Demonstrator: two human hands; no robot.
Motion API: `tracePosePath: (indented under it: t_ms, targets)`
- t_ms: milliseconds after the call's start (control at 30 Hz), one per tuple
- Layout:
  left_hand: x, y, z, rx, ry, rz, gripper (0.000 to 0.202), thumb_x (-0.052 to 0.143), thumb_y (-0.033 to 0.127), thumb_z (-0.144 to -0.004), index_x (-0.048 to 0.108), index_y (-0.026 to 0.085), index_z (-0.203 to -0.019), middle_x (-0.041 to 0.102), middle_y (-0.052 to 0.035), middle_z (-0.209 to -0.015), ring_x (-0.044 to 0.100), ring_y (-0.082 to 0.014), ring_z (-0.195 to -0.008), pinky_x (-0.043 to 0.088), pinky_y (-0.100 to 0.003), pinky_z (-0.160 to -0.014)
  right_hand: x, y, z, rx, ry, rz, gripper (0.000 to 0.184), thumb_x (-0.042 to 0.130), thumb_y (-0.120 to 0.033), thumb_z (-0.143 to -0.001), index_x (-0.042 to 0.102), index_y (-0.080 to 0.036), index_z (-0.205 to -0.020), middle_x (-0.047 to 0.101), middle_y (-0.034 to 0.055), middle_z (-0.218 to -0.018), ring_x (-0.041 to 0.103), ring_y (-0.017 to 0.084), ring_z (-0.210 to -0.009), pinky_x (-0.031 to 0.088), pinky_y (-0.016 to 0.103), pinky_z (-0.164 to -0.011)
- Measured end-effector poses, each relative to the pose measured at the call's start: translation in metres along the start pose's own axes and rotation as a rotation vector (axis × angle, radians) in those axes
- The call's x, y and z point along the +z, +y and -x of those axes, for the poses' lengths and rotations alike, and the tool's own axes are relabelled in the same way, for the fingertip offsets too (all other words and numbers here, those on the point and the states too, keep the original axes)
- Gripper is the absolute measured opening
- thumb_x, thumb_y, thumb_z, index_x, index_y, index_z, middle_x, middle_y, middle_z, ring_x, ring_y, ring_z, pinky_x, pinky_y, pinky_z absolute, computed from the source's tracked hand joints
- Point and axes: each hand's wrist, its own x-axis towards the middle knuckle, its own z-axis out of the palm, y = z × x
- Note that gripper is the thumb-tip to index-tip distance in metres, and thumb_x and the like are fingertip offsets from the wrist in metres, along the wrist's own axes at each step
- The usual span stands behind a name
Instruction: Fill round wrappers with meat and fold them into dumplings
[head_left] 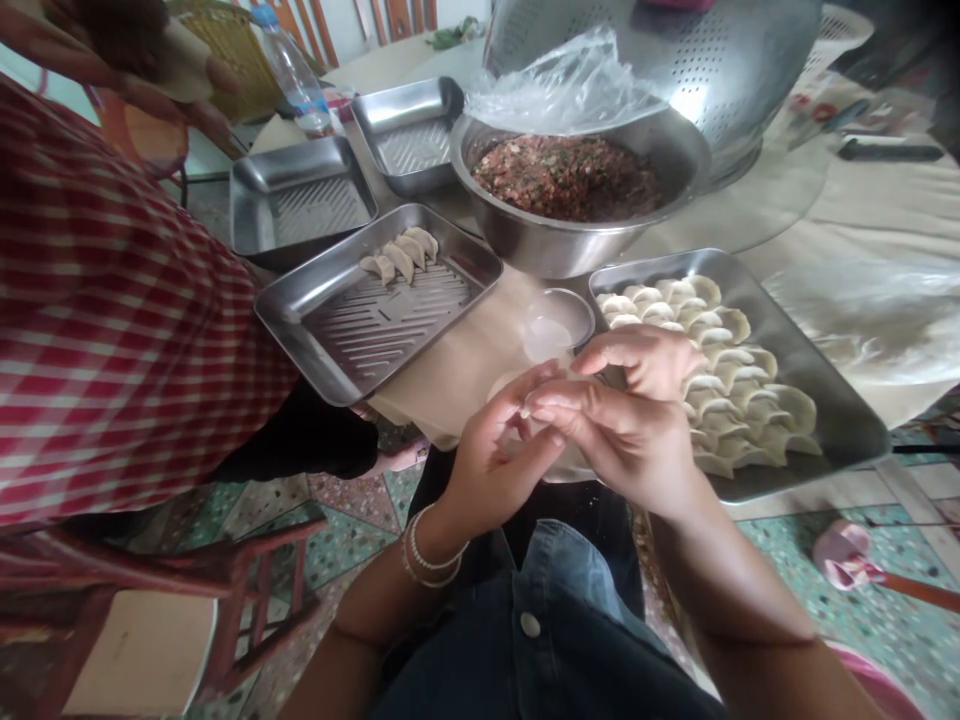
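Observation:
My left hand [499, 455] and my right hand [637, 420] meet in front of my body above the table's near edge. Between their fingertips is a small pale dumpling [527, 408], mostly covered by the fingers. The right thumb and forefinger pinch its edge while the left fingers cup it from the other side. Just beyond the hands stands a small clear bowl [562, 312]. To the right, a metal tray [840, 425] carries rows of folded dumplings [739, 375], partly behind my right hand. Another tray [330, 345] at left holds several dumplings [405, 255].
A steel bowl of minced filling [570, 180] stands at the back, plastic film [562, 90] over its rim. Behind it leans a large colander [720, 60]. Two more trays [300, 200] and a water bottle [292, 75] are back left. A person in a checked garment [135, 320] stands close at left.

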Motion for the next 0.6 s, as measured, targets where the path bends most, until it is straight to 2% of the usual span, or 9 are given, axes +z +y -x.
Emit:
tracePosePath:
  t_ms: [67,167,233,333,400,467,500,567,600]
  targets:
    - [-0.003,0.001,-0.002,0.071,-0.014,-0.05,0.04,0.064,0.025,-0.087,0.061,0.037,-0.124,0.061,0.0066,-0.134,0.052,-0.0251,-0.129,0.042,-0.041,-0.111,0.0,0.0,-0.001,-0.001,-0.003,-0.007,0.015,0.069,-0.022,-0.083,0.07,-0.031,-0.095,0.052,0.0003,-0.097,0.051,0.021,-0.105,0.037,0.046,-0.093]
    - [-0.006,0.003,-0.003,0.127,0.019,-0.146,0.037,0.062,0.024,-0.088,0.062,0.035,-0.123,0.068,0.0036,-0.124,0.064,-0.0223,-0.113,0.052,-0.04,-0.099,0.0,-0.002,-0.003,-0.027,-0.055,0.006,0.016,0.069,-0.031,-0.083,0.07,-0.033,-0.099,0.054,0.0013,-0.11,0.049,0.024,-0.111,0.035,0.047,-0.094]
    - [-0.007,0.004,-0.003,0.159,0.056,-0.224,0.037,0.064,0.023,-0.086,0.063,0.032,-0.122,0.07,0.0027,-0.12,0.065,-0.0214,-0.111,0.052,-0.039,-0.1,0.001,-0.005,-0.005,-0.062,-0.093,0.054,0.017,0.069,-0.036,-0.083,0.07,-0.035,-0.099,0.055,0.0015,-0.118,0.048,0.026,-0.114,0.033,0.047,-0.093]
    - [-0.007,0.006,-0.005,0.205,0.092,-0.277,0.035,0.067,0.021,-0.082,0.067,0.032,-0.116,0.071,0.0057,-0.115,0.065,-0.0214,-0.111,0.05,-0.037,-0.103,0.002,-0.009,-0.007,-0.075,-0.105,0.105,0.009,0.068,-0.031,-0.084,0.07,-0.033,-0.092,0.058,0.0001,-0.109,0.051,0.023,-0.11,0.031,0.046,-0.094]
    - [-0.005,0.006,-0.006,0.223,0.117,-0.273,0.031,0.069,0.022,-0.081,0.069,0.031,-0.111,0.072,0.0064,-0.111,0.065,-0.0222,-0.109,0.049,-0.037,-0.102,0.003,-0.011,-0.007,-0.06,-0.109,0.08,0.01,0.068,-0.028,-0.084,0.069,-0.033,-0.092,0.056,-0.0002,-0.106,0.052,0.022,-0.111,0.033,0.046,-0.095]
    - [-0.004,0.007,-0.007,0.232,0.139,-0.239,0.025,0.068,0.023,-0.082,0.07,0.03,-0.106,0.073,0.0053,-0.108,0.068,-0.0209,-0.102,0.054,-0.035,-0.094,0.004,-0.011,-0.003,-0.021,-0.118,0.035,0.022,0.068,-0.035,-0.084,0.066,-0.034,-0.105,0.052,0.0024,-0.118,0.049,0.025,-0.118,0.035,0.048,-0.099]
    - [-0.004,0.007,-0.008,0.232,0.144,-0.216,0.022,0.067,0.023,-0.083,0.07,0.03,-0.104,0.073,0.0047,-0.108,0.07,-0.0188,-0.094,0.057,-0.033,-0.086,0.004,-0.011,0.001,0.013,-0.104,0.01,0.035,0.069,-0.042,-0.082,0.062,-0.035,-0.116,0.048,0.0043,-0.126,0.045,0.028,-0.124,0.036,0.05,-0.102]
    - [-0.003,0.009,-0.008,0.243,0.153,-0.148,0.015,0.065,0.026,-0.086,0.067,0.029,-0.1,0.073,0.0032,-0.108,0.071,-0.0139,-0.076,0.06,-0.028,-0.067,0.007,-0.012,0.011,0.116,-0.057,-0.067,0.068,0.068,-0.055,-0.078,0.045,-0.035,-0.138,0.037,0.0084,-0.139,0.038,0.032,-0.133,0.037,0.052,-0.107]
    - [-0.003,0.01,-0.008,0.256,0.164,-0.106,0.011,0.065,0.028,-0.086,0.066,0.028,-0.098,0.072,0.0022,-0.108,0.071,-0.0123,-0.07,0.059,-0.026,-0.06,0.01,-0.013,0.017,0.175,-0.035,-0.12,0.079,0.066,-0.059,-0.077,0.035,-0.034,-0.145,0.034,0.0099,-0.143,0.037,0.032,-0.135,0.038,0.053,-0.108]
